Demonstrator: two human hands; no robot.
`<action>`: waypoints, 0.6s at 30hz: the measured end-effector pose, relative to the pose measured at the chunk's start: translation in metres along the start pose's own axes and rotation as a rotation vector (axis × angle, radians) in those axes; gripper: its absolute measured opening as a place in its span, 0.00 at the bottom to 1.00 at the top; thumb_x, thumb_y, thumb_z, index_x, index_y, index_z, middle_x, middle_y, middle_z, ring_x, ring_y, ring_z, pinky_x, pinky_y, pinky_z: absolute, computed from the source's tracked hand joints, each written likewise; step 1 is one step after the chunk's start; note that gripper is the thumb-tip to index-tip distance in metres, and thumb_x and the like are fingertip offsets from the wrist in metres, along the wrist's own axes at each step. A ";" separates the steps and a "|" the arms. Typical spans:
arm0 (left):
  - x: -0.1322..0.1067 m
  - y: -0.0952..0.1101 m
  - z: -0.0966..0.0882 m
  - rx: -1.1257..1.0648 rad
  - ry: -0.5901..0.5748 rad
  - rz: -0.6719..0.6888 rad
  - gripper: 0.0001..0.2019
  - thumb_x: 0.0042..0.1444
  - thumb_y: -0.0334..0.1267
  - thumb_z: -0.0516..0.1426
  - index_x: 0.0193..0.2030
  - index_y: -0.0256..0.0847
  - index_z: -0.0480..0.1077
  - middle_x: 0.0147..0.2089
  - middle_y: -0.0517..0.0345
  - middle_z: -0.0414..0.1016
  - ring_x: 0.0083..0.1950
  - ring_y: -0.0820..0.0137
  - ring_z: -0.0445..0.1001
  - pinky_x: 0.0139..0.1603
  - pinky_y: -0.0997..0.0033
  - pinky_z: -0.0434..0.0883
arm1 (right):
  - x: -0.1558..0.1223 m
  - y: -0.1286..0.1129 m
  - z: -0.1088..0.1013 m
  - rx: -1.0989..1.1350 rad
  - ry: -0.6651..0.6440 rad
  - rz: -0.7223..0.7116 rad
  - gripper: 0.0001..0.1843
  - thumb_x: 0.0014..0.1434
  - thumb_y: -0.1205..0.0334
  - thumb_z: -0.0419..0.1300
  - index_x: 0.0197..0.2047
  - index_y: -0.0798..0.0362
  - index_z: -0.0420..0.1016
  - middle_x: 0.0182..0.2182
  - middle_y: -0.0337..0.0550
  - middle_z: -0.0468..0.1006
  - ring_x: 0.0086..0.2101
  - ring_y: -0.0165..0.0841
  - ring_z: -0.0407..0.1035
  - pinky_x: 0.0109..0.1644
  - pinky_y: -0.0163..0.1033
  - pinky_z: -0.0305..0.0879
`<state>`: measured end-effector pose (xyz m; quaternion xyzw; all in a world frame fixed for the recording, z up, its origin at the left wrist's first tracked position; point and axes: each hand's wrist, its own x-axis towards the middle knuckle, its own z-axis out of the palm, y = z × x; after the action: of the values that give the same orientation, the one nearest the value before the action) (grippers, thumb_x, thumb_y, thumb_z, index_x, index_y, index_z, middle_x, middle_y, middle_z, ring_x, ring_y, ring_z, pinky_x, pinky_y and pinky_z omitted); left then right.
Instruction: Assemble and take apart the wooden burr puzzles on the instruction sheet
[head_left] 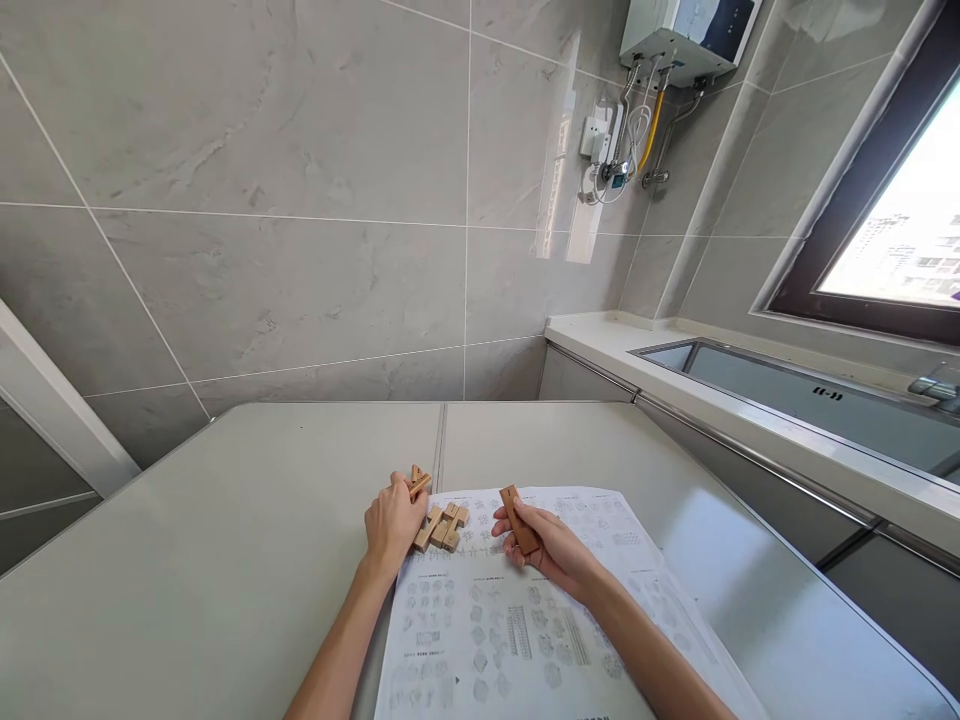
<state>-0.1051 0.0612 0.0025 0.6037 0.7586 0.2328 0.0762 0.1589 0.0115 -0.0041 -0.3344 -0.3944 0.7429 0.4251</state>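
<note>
Notched wooden pieces (pixel 441 529) are clustered at the far left corner of the paper (pixel 517 590); a stick (pixel 421 485) is pinched by the left hand (pixel 394 515), a darker block (pixel 519 522) by the right hand (pixel 551 547); these pieces could be scattered if nudged by the left hand

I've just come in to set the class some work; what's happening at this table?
A person's right hand holds a brown wooden piece above a printed sheet. The left hand is at some lighter wooden pieces; its grip is unclear. More notched pieces lie together by the sheet's far left corner.
</note>
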 end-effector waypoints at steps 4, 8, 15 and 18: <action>0.000 0.003 -0.005 -0.167 0.056 0.014 0.07 0.67 0.44 0.54 0.45 0.43 0.65 0.31 0.52 0.79 0.33 0.54 0.79 0.31 0.67 0.62 | -0.002 -0.001 0.001 -0.073 0.019 0.010 0.23 0.59 0.42 0.73 0.36 0.55 0.76 0.28 0.40 0.75 0.23 0.25 0.60 0.25 0.33 0.53; -0.007 0.018 -0.014 -0.445 0.055 0.079 0.14 0.69 0.53 0.51 0.46 0.46 0.63 0.30 0.58 0.76 0.31 0.60 0.77 0.30 0.69 0.64 | -0.002 -0.002 0.000 -0.074 0.052 -0.024 0.27 0.55 0.46 0.76 0.30 0.50 0.64 0.21 0.28 0.60 0.21 0.23 0.47 0.24 0.33 0.40; -0.041 0.057 -0.016 -0.824 -0.191 0.264 0.19 0.69 0.60 0.51 0.44 0.45 0.65 0.30 0.65 0.67 0.27 0.70 0.69 0.30 0.72 0.65 | 0.001 0.000 0.003 -0.041 0.081 -0.100 0.32 0.59 0.39 0.71 0.28 0.48 0.55 0.21 0.25 0.51 0.21 0.23 0.40 0.23 0.33 0.37; -0.051 0.064 -0.013 -0.888 -0.331 0.328 0.16 0.68 0.56 0.55 0.44 0.45 0.66 0.31 0.64 0.67 0.29 0.72 0.66 0.32 0.73 0.63 | 0.002 0.000 0.002 -0.041 0.068 -0.128 0.28 0.61 0.32 0.66 0.33 0.49 0.63 0.21 0.24 0.49 0.20 0.23 0.36 0.22 0.33 0.34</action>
<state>-0.0401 0.0196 0.0337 0.6533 0.4588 0.4433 0.4077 0.1562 0.0125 -0.0031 -0.3421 -0.4155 0.6942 0.4779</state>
